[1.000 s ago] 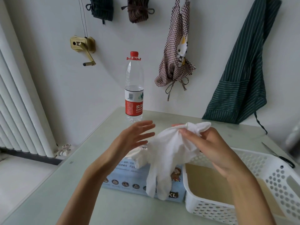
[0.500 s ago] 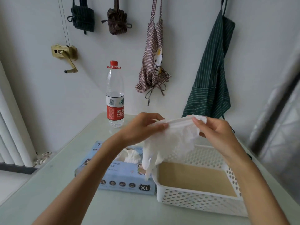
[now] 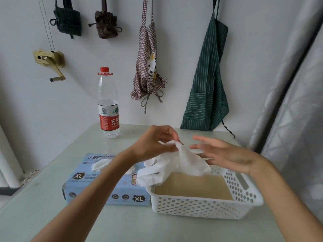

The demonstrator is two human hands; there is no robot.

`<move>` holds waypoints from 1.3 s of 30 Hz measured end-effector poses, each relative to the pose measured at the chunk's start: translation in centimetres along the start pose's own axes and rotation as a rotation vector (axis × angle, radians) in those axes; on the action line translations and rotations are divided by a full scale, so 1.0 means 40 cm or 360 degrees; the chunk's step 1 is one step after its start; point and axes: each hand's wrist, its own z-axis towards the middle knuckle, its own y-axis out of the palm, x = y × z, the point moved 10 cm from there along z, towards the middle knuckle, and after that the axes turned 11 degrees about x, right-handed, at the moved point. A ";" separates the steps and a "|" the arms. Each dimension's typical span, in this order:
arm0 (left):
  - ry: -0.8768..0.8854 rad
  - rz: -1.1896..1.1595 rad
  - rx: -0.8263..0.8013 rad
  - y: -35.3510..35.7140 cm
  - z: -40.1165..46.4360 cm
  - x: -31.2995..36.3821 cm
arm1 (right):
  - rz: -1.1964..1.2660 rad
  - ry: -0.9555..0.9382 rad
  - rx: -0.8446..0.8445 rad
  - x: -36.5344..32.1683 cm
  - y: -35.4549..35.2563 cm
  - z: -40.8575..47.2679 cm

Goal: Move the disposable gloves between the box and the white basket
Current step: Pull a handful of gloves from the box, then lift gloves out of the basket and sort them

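Glove of thin white crinkled disposable material [image 3: 176, 165] hangs from the left hand [image 3: 155, 144], pinched at the cuff between thumb and curled fingers, with the cuff up at the fingertips and the finger end drooping down and toward the person. Long axis runs slantwise, from the pinch down to the near-left corner of the white perforated plastic basket [image 3: 206, 206]. Sits just below and slightly right of the left hand, that basket, with its tan floor showing and nothing visibly lying in it. Drapes partly over the basket's left rim, the lower part of the glove, so part hangs outside, above the gap toward the light blue cardboard glove box [image 3: 97, 182] just beside the basket under the left forearm. Right hand [image 3: 225, 152] hovers just right of the glove above the far rim, fingers spread straight and holding nothing; touching the glove or not cannot be told. Nearer by far, the left hand. Probably calls for a short shift rightward before letting go, so the drooping end clears the rim.
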 end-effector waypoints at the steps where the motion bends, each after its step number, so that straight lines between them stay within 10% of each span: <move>1: 0.0013 0.0000 -0.0004 0.005 0.000 -0.001 | 0.0018 0.0018 0.0027 0.006 0.005 0.013; 7: 0.0047 0.0064 0.0008 0.004 0.006 -0.012 | -0.0424 -0.0145 0.0182 -0.001 0.016 0.042; 17: -0.0306 0.0457 -0.0172 0.029 0.008 -0.103 | -0.0085 -0.0602 0.0926 -0.071 -0.087 0.010; 25: -0.0339 0.0212 -0.0193 0.046 -0.005 -0.110 | -0.0867 -0.1129 0.1631 -0.134 -0.191 -0.100; 39: -0.0065 0.0500 -0.0052 -0.060 -0.033 -0.004 | -0.0824 -0.1423 0.1523 -0.151 -0.122 -0.216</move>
